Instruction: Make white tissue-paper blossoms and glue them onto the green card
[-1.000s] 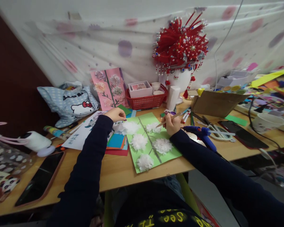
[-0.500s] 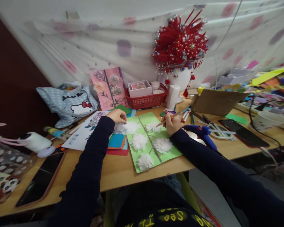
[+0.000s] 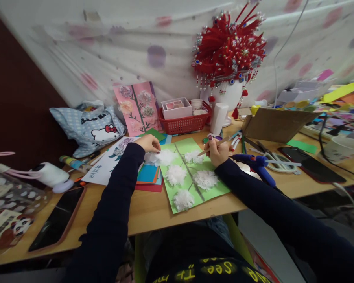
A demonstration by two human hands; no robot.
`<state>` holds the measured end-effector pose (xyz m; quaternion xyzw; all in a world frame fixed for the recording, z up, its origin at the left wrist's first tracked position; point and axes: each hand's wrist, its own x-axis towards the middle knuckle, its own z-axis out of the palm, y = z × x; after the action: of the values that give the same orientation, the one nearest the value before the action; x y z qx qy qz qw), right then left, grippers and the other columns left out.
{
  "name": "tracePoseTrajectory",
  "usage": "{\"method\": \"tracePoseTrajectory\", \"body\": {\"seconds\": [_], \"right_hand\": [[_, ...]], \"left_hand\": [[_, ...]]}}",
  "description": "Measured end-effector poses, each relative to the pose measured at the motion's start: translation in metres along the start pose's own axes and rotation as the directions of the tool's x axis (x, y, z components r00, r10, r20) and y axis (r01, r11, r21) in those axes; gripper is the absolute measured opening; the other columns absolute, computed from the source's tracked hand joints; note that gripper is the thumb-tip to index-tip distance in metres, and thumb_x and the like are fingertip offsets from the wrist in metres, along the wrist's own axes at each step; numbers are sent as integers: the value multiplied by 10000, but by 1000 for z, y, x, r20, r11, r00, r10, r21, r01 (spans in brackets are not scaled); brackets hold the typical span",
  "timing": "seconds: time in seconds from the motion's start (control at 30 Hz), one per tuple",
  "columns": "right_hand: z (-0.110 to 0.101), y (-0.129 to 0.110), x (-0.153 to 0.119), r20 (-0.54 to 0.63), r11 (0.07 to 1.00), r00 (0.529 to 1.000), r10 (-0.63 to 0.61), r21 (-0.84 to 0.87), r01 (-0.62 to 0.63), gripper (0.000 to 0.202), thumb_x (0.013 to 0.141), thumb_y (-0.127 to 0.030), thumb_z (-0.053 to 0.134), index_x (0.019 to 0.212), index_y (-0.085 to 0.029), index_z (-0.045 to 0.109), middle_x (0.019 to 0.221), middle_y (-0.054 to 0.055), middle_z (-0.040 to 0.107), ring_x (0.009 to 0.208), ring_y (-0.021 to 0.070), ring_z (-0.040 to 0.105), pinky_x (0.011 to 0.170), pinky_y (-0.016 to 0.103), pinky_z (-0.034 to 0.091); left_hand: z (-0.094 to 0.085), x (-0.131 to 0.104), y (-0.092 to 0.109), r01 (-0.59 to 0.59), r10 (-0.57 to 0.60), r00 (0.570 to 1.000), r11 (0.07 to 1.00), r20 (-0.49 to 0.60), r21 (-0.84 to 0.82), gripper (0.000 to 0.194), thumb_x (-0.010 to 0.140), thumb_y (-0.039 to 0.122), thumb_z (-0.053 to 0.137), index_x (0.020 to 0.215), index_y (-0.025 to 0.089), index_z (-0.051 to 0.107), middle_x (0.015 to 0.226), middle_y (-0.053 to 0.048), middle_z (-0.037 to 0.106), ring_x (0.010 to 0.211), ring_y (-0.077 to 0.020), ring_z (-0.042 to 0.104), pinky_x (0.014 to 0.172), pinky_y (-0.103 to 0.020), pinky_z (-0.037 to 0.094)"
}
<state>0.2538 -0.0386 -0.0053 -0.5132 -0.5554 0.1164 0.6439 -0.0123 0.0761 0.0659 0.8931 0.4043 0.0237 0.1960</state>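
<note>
Gripping pointed stick (image 3: pixel 203 152) in closed right hand (image 3: pixel 218 152), aimed at white flower (image 3: pixel 192 157) at 12 o'clock on green sheet (image 3: pixel 220 189). Holding left hand (image 3: pixel 150 144) curled almost to a pinch by puffy white paper (image 3: pixel 165 157) at sheet's 10; can't tell if gripping. Farther out on surface (image 3: pixel 152 212): glue gun (image 3: pixel 261 171) at 3, red basket (image 3: pixel 184 125) at 12.

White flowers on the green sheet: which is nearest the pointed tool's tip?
The upper-right flower: the right hand's tool points at it; the others lie farther.
</note>
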Motion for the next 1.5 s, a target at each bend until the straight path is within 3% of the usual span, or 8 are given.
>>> {"method": "tracePoseTrajectory", "body": {"seconds": [0.17, 0.43, 0.7, 0.9, 1.27, 1.5], "right_hand": [[0, 3, 0, 9, 1000, 1000, -3, -3, 3, 520, 862, -562, 368, 545, -177, 517, 351, -33, 427, 304, 72, 409, 327, 194, 303], [0, 1, 0, -3, 1000, 1000, -10, 2, 10, 514, 864, -550, 376, 545, -171, 516, 355, -35, 422, 304, 69, 410, 328, 192, 302], [0, -1, 0, 1, 1000, 1000, 7, 13, -7, 512, 853, -567, 380, 544, -179, 506, 353, -36, 416, 304, 72, 405, 323, 196, 296], [1, -3, 0, 4, 1000, 1000, -7, -3, 7, 522, 857, -571, 367, 538, -180, 500, 355, -34, 413, 306, 71, 404, 329, 196, 306], [0, 1, 0, 6, 1000, 1000, -15, -21, 15, 500, 874, -533, 368, 548, -179, 505, 359, -34, 424, 310, 70, 406, 333, 195, 299], [0, 1, 0, -1, 1000, 1000, -18, -12, 18, 512, 869, -549, 361, 544, -179, 499, 362, -31, 426, 310, 71, 405, 334, 199, 307]], "left_hand": [[1, 2, -3, -15, 14, 999, 1000, -30, -28, 237, 578, 224, 676, 796, 131, 675, 781, -62, 713, 766, -166, 636, 710, -237, 446], [1, 3, -4, -13, 13, 1000, 1000, -19, 21, 167, 592, 218, 665, 730, 125, 660, 758, -64, 703, 752, -165, 633, 718, -243, 440], [1, 1, -1, -26, 27, 997, 1000, -76, 17, 169, 572, 232, 683, 689, 141, 601, 734, -34, 689, 698, -146, 618, 664, -231, 434], [2, 5, -4, -51, 52, 999, 999, 8, -18, 199, 582, 242, 686, 752, 140, 675, 758, -51, 709, 746, -156, 634, 693, -226, 439], [1, 1, 0, -28, 28, 1000, 1000, -2, 10, 182, 618, 272, 654, 736, 149, 718, 762, -55, 721, 747, -164, 638, 693, -223, 437], [-16, -10, 3, -13, 20, 995, 997, -97, 74, 276, 660, 367, 622, 789, 141, 711, 847, -55, 709, 836, -183, 615, 773, -244, 424]]}}
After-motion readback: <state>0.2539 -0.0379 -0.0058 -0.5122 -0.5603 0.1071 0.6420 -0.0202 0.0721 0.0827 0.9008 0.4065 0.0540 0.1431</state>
